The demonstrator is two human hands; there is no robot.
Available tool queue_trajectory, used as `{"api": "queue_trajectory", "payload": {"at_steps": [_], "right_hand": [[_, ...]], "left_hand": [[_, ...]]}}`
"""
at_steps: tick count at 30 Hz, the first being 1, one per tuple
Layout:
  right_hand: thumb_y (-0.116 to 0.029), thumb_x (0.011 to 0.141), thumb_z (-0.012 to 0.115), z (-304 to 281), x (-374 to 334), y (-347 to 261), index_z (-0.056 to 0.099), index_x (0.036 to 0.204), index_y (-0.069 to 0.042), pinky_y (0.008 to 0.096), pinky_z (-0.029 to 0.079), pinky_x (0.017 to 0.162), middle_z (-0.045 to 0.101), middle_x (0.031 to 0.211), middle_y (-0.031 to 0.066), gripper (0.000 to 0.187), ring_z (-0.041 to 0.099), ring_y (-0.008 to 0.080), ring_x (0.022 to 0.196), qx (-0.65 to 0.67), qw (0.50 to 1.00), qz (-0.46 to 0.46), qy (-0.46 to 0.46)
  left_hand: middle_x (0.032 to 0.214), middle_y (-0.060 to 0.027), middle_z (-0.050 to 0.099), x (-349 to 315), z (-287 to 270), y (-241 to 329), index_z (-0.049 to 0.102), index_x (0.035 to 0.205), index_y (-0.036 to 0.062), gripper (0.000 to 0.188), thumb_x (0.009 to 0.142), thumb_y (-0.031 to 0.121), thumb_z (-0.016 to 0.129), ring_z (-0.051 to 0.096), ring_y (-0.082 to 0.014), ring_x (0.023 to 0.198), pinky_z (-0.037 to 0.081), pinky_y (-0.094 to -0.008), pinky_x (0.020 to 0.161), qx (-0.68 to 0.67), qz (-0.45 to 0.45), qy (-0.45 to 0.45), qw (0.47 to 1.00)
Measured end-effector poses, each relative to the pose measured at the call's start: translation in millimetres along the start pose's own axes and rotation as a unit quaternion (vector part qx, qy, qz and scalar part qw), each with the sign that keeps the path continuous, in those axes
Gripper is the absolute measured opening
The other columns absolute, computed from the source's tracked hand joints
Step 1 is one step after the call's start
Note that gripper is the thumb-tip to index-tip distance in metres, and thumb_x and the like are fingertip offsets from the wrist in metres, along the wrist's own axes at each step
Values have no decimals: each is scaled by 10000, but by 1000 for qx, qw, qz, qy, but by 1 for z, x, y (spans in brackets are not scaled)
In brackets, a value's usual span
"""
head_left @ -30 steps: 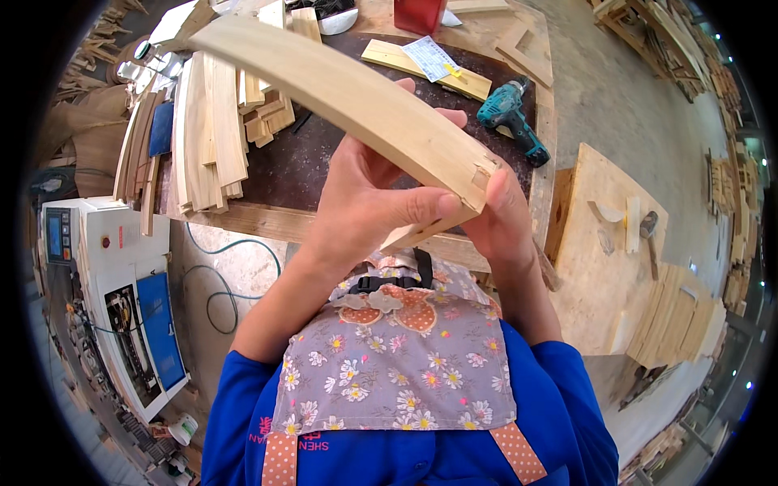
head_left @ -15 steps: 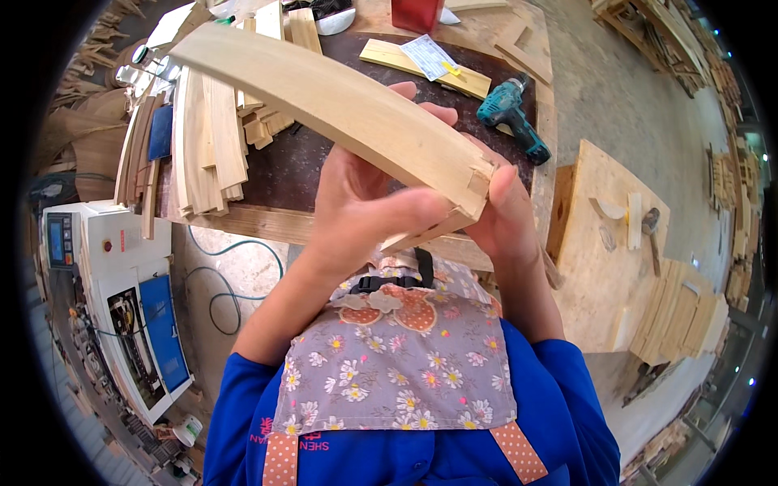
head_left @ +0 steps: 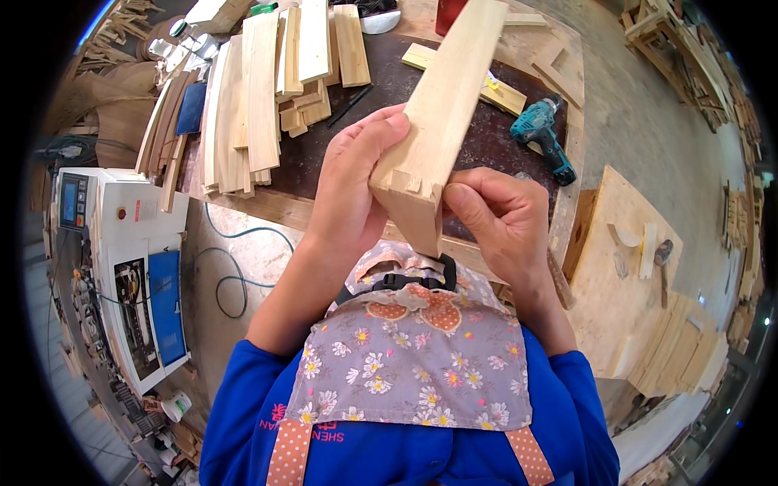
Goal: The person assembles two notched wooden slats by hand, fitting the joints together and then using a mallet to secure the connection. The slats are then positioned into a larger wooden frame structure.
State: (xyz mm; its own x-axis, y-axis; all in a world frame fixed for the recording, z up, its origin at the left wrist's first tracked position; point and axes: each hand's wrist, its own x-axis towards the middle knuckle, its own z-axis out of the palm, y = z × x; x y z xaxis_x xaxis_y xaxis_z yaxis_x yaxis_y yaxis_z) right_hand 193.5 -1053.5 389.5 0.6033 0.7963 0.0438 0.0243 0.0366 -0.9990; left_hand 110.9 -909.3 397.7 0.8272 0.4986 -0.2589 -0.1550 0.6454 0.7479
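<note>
A pale wooden corner piece (head_left: 444, 109), made of boards meeting at a joint, is held up in front of my apron. Its long board points away from me and up to the right, and the near corner shows rough, splintered grain. My left hand (head_left: 350, 178) grips it from the left, thumb on the upper face and the other fingers partly hidden behind it. At the right edge of the joint is my right hand (head_left: 506, 212), its fingers curled and thumb and forefinger pinched together against the wood. Whatever lies between those fingertips is too small to tell.
Beyond is a dark-topped workbench (head_left: 381, 73) with stacked wooden slats (head_left: 259, 89) at left and a teal cordless drill (head_left: 543, 138) at right. A low plywood table (head_left: 620, 283) at right bears a hammer (head_left: 664, 259). A white machine cabinet (head_left: 121, 235) and a hose (head_left: 235, 259) are at left.
The corner piece has swung from pointing far left to pointing far right, its joint turned toward me. My right hand has gone from cupping its end to pinching at its edge.
</note>
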Motion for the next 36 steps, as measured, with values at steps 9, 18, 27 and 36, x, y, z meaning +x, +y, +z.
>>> {"api": "queue_trajectory", "payload": {"at_steps": [9, 18, 27, 36], "right_hand": [[-144, 876, 653, 5, 5, -3, 697, 881, -20, 233, 461, 520, 639, 638, 81, 132, 579, 52, 571, -122, 990, -66, 30], [-138, 886, 630, 4, 20, 13, 648, 973, 12, 231, 484, 701, 669, 849, 64, 174, 601, 72, 780, 26, 996, 83, -27], [-269, 821, 686, -1, 20, 37, 576, 1110, 4, 371, 483, 663, 652, 834, 178, 413, 641, 242, 746, -254, 914, 145, -282], [-146, 829, 676, 27, 16, 70, 614, 1058, 4, 310, 480, 717, 660, 830, 122, 281, 599, 141, 784, -58, 959, 117, -253]], "left_hand": [[863, -42, 625, -1, -5, -1, 592, 1007, 7, 222, 919, 204, 541, 613, -97, 743, 502, -247, 657, 12, 16, 31, 999], [932, -107, 658, 15, -24, 5, 576, 1072, -11, 271, 928, 216, 539, 653, -173, 797, 537, -299, 710, -104, -13, 13, 994], [1002, -225, 652, 19, -67, 11, 527, 1158, -40, 312, 933, 176, 519, 678, -253, 813, 570, -357, 729, -233, -24, 44, 971], [1026, -231, 644, 4, -90, 17, 518, 1193, -50, 357, 926, 187, 526, 666, -256, 848, 558, -356, 755, -266, 7, 33, 963]]}}
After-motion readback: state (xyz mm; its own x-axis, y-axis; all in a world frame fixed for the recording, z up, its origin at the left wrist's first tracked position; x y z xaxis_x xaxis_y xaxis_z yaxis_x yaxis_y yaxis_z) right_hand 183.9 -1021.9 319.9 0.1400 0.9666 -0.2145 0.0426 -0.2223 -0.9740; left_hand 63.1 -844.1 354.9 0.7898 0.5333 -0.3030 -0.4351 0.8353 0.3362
